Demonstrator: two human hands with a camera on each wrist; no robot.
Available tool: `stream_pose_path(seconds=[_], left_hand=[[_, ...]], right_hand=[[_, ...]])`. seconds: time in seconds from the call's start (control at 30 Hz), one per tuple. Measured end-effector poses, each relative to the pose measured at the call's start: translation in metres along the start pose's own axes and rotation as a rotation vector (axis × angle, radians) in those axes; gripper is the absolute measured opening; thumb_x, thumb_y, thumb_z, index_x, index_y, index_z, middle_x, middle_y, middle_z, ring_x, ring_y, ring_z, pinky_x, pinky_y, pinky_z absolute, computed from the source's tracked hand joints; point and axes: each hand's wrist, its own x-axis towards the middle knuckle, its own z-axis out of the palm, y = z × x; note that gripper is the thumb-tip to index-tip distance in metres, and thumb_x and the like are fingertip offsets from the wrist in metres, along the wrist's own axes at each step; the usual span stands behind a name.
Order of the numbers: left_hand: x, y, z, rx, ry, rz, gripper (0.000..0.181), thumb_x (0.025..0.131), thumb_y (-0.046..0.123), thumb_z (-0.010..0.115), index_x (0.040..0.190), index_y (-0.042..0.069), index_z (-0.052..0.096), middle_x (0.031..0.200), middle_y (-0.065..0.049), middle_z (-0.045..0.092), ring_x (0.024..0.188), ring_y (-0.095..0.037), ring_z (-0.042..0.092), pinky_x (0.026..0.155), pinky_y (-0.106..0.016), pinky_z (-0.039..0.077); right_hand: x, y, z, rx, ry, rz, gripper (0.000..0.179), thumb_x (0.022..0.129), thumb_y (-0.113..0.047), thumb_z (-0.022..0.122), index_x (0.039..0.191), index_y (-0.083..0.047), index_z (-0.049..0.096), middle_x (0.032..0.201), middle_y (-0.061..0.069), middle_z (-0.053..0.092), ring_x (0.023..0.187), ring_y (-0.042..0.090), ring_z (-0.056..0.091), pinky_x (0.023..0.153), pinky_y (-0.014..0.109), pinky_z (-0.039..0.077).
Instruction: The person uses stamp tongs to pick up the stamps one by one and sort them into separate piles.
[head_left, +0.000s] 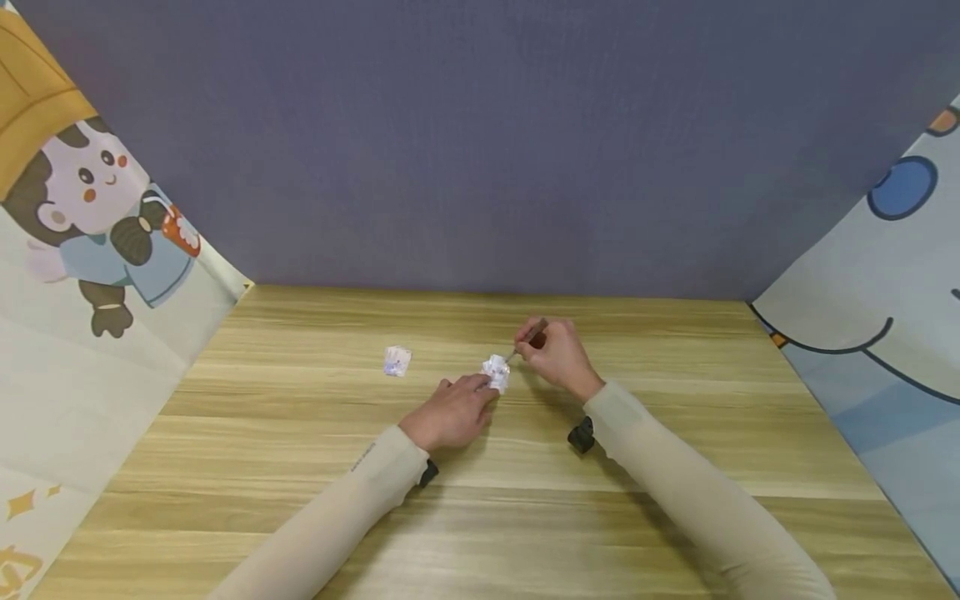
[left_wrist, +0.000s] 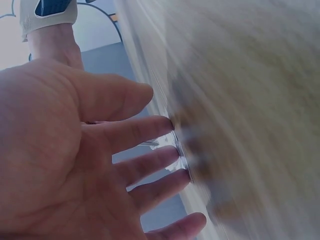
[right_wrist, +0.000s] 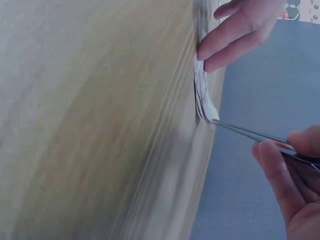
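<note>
My right hand [head_left: 558, 360] pinches a pair of metal tweezers [right_wrist: 245, 131] between thumb and fingers. The tweezers' tips meet the edge of a small stack of shiny, whitish printed sheets [head_left: 497, 367], which lies on the table. In the right wrist view that end of the stack [right_wrist: 202, 92] curves up off the wood. My left hand [head_left: 453, 411] reaches in from the left, its fingertips resting on the near part of the stack. Spread, mostly straight fingers show on the left hand [left_wrist: 115, 150] in the left wrist view. What the sheets are, I cannot tell.
Left of the hands, a few small printed sheets [head_left: 397, 361] lie on the wood-grain table [head_left: 315, 467]. A dark blue-grey panel [head_left: 480, 167] rises behind the table's far edge. Cartoon-printed panels [head_left: 97, 358] stand along both sides.
</note>
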Motion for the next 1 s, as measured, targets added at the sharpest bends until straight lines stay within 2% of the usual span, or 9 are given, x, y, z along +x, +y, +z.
stream_pose_path(seconds=[0.23, 0.6, 1.0], left_hand=[[0.0028, 0.0013, 0.0003, 0.014, -0.010, -0.006, 0.046, 0.098, 0.028, 0.050, 0.141, 0.012, 0.044, 0.150, -0.005, 0.031, 0.136, -0.025, 0.028, 0.107, -0.053, 0.025], [0.0037, 0.0044, 0.0010, 0.033, -0.038, -0.027, 0.049, 0.099, 0.030, 0.047, 0.144, 0.011, 0.039, 0.152, -0.002, 0.029, 0.137, -0.025, 0.026, 0.107, -0.052, 0.025], [0.0040, 0.0073, 0.0005, 0.034, -0.023, -0.005, 0.045, 0.100, 0.030, 0.047, 0.141, 0.013, 0.044, 0.150, 0.001, 0.032, 0.136, -0.025, 0.028, 0.105, -0.054, 0.027]], right_hand=[[-0.0029, 0.0013, -0.0041, 0.007, -0.002, 0.028, 0.004, 0.086, -0.008, 0.066, 0.087, -0.007, 0.070, 0.074, -0.001, 0.065, 0.062, 0.013, 0.059, 0.054, 0.031, 0.050], [-0.0043, 0.0004, -0.0044, -0.001, -0.003, -0.052, 0.005, 0.087, -0.010, 0.066, 0.087, -0.007, 0.070, 0.072, -0.003, 0.064, 0.060, 0.011, 0.058, 0.054, 0.030, 0.050], [-0.0019, 0.0027, -0.0028, -0.015, -0.009, -0.055, 0.004, 0.087, -0.012, 0.069, 0.087, -0.008, 0.070, 0.075, -0.004, 0.065, 0.062, 0.010, 0.059, 0.056, 0.029, 0.050]])
